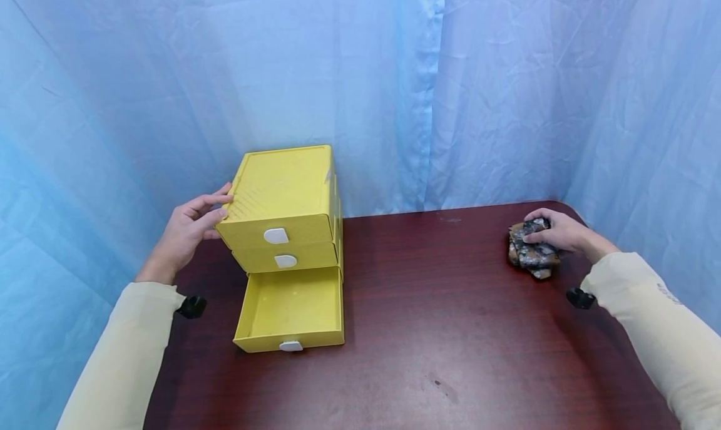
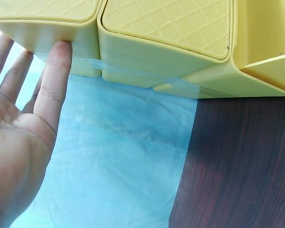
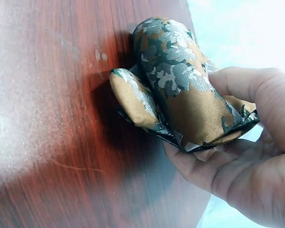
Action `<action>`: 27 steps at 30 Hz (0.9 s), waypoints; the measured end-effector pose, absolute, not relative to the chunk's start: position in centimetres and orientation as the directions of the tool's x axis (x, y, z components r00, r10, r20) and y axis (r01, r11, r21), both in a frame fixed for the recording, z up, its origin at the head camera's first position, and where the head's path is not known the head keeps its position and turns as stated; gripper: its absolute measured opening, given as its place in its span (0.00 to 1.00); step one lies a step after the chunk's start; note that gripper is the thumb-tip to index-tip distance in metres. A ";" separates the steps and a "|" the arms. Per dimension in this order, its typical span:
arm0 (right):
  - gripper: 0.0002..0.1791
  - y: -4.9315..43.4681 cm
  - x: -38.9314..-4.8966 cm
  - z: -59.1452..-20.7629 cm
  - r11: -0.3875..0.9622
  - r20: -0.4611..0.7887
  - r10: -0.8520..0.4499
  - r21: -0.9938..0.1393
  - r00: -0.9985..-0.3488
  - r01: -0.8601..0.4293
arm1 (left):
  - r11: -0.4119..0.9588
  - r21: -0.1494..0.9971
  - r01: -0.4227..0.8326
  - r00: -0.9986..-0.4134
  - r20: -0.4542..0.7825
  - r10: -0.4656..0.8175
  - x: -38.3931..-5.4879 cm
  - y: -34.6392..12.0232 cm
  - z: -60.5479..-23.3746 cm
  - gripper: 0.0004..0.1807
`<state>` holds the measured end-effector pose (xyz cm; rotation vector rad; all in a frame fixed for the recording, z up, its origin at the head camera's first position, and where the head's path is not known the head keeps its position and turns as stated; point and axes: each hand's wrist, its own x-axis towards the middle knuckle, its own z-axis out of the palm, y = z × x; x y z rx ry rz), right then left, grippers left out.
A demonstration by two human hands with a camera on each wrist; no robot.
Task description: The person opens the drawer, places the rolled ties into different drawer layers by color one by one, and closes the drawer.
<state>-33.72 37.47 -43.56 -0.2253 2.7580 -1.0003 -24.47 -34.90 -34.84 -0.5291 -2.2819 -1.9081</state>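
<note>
A yellow stack of drawers (image 1: 281, 186) stands at the left of the table in the head view. Its bottom drawer (image 1: 318, 339) is pulled out and nothing lies inside; the two above it are closed. My left hand (image 1: 186, 233) has its fingers extended against the left side of the top unit, and the left wrist view shows a fingertip (image 2: 61, 50) at that wall. At the far right, a folded bundle of shiny cloth (image 1: 532, 253), patterned in brown, grey and black, is pinched in my right hand (image 1: 563, 231). Thumb and fingers grip its edge, with the bundle (image 3: 180, 85) close over the table.
The dark red wooden table (image 1: 428, 305) extends between the drawers and the bundle. Light blue curtains (image 1: 383, 92) hang behind the table and along both sides. White tabs (image 1: 276, 235) serve as drawer handles. A black wrist device (image 1: 191, 307) sits below the left cuff.
</note>
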 end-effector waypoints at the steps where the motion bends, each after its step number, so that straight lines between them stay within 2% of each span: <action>1: 0.32 37.4 -33.7 -43.5 0.764 -0.133 -0.214 -0.640 -0.968 -0.081 | 0.143 0.930 0.339 -0.932 0.311 0.187 -24.5 -34.9 -34.9 0.19; 5: 0.32 36.9 -33.7 -43.3 0.777 -0.136 -0.230 -0.622 -0.964 -0.098 | 0.142 0.931 0.336 -0.933 0.309 0.185 -24.5 -34.9 -34.9 0.19; 15: 0.37 35.6 -33.1 -43.2 0.692 -0.171 -0.285 -0.718 -0.943 -0.079 | 0.136 0.934 0.330 -0.935 0.303 0.184 -24.6 -34.8 -34.8 0.19; 24: 0.36 33.4 -32.6 -42.8 0.618 -0.162 -0.312 -0.783 -0.936 -0.070 | 0.125 0.935 0.331 -0.934 0.306 0.186 -24.6 -34.8 -34.7 0.19; 27: 0.37 32.7 -32.3 -43.0 0.559 -0.180 -0.314 -0.829 -0.932 -0.028 | 0.129 0.936 0.328 -0.935 0.301 0.187 -24.6 -34.8 -34.8 0.19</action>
